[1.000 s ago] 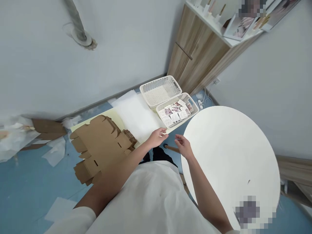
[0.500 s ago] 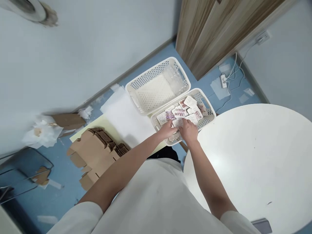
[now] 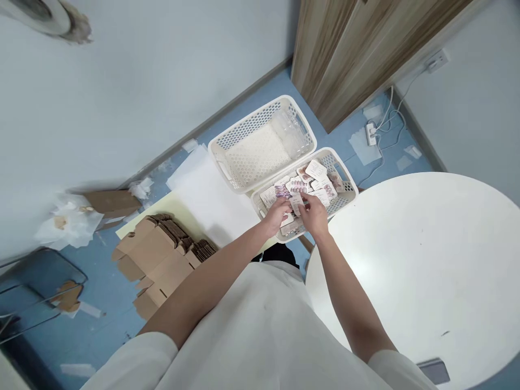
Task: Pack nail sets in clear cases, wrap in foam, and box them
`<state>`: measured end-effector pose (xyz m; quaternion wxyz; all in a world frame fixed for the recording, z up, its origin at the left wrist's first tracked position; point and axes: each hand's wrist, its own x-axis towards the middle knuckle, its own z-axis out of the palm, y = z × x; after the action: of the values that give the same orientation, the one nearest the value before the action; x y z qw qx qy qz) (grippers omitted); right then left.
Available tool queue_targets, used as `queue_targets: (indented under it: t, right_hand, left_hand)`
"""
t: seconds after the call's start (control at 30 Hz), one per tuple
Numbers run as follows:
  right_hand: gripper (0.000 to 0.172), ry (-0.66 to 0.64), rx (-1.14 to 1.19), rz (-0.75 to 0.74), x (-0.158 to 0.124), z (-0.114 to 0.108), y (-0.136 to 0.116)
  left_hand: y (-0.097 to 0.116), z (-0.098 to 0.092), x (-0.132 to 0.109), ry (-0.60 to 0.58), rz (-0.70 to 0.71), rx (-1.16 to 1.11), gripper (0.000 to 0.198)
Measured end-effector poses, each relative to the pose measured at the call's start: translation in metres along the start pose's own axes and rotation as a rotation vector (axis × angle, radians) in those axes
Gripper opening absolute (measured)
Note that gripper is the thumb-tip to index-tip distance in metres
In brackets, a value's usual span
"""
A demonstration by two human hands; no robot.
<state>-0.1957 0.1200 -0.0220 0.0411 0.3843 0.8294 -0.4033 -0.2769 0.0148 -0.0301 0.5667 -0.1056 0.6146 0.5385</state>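
Note:
In front of me a white perforated plastic basket [image 3: 350,181] holds several small white printed cards [image 3: 316,170]. Some of these show rows of pink and purple pieces that look like false nails [image 3: 298,186]. Over the basket's near side, my right hand [image 3: 315,215] pinches one white card [image 3: 297,204] by its right edge. My left hand [image 3: 278,218] has its fingers curled at that card's left edge, thumb and fingertips close together. The fingers partly cover the card and the pile under it.
Behind stands a second white basket [image 3: 255,151] with clear plastic packaging [image 3: 290,132] inside. White paper sheets [image 3: 211,189] and stacked flat cardboard boxes [image 3: 158,254] lie to the left. A round white table [image 3: 422,260] is at right, with a phone-like object [image 3: 434,371] near its edge.
The card between my hands has been raised and turned more upright. My left hand has shifted slightly left, and my right fingers have closed on the card's edge.

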Motion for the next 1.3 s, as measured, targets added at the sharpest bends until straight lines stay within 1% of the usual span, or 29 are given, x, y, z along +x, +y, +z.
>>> queue_targets:
  t: [0.07, 0.13, 0.23, 0.33, 0.47, 0.53, 0.63, 0.77, 0.87, 1.0, 1.1, 1.23, 1.3]
  right_hand:
    - [0.041, 0.045, 0.308, 0.050, -0.005, -0.004, -0.003]
    - [0.041, 0.100, 0.572, 0.094, -0.015, -0.008, -0.008]
    - [0.039, 0.179, 0.798, 0.103, -0.041, -0.012, -0.019]
    - [0.038, 0.208, 0.876, 0.091, -0.078, -0.011, -0.031]
    - [0.036, 0.229, 0.918, 0.055, -0.136, -0.003, -0.040]
    - [0.034, 0.234, 0.928, 0.046, -0.164, 0.003, -0.041]
    - [0.032, 0.243, 0.920, 0.045, -0.204, 0.011, -0.038]
    - [0.031, 0.267, 0.938, 0.079, -0.248, 0.015, -0.030]
    - [0.028, 0.316, 1.005, 0.076, -0.274, 0.014, -0.023]
    - [0.027, 0.413, 1.067, 0.082, -0.303, 0.007, -0.009]
    - [0.030, 0.478, 1.103, 0.082, -0.323, -0.001, 0.004]
    - [0.034, 0.515, 1.164, 0.069, -0.351, -0.015, 0.028]
    - [0.036, 0.542, 1.193, 0.087, -0.365, -0.022, 0.043]
  left_hand:
    - [0.004, 0.000, -0.012, -0.038, 0.084, -0.010, 0.053]
    - [0.008, -0.001, -0.028, -0.091, 0.195, 0.035, 0.052]
    - [0.006, -0.003, -0.059, -0.115, 0.316, 0.123, 0.042]
    - [-0.009, -0.011, -0.092, -0.114, 0.365, 0.148, 0.032]
    - [-0.042, -0.027, -0.128, -0.138, 0.469, 0.073, 0.028]
    - [-0.059, -0.034, -0.141, -0.161, 0.519, 0.042, 0.026]
    - [-0.083, -0.042, -0.158, -0.168, 0.555, 0.069, 0.024]
    - [-0.108, -0.042, -0.177, -0.191, 0.576, 0.132, 0.023]
    - [-0.121, -0.034, -0.190, -0.235, 0.576, 0.183, 0.022]
    - [-0.131, -0.014, -0.203, -0.319, 0.542, 0.227, 0.021]
    - [-0.140, 0.006, -0.208, -0.399, 0.476, 0.230, 0.022]
    - [-0.159, 0.040, -0.210, -0.529, 0.326, 0.230, 0.026]
    - [-0.170, 0.059, -0.212, -0.594, 0.252, 0.225, 0.027]
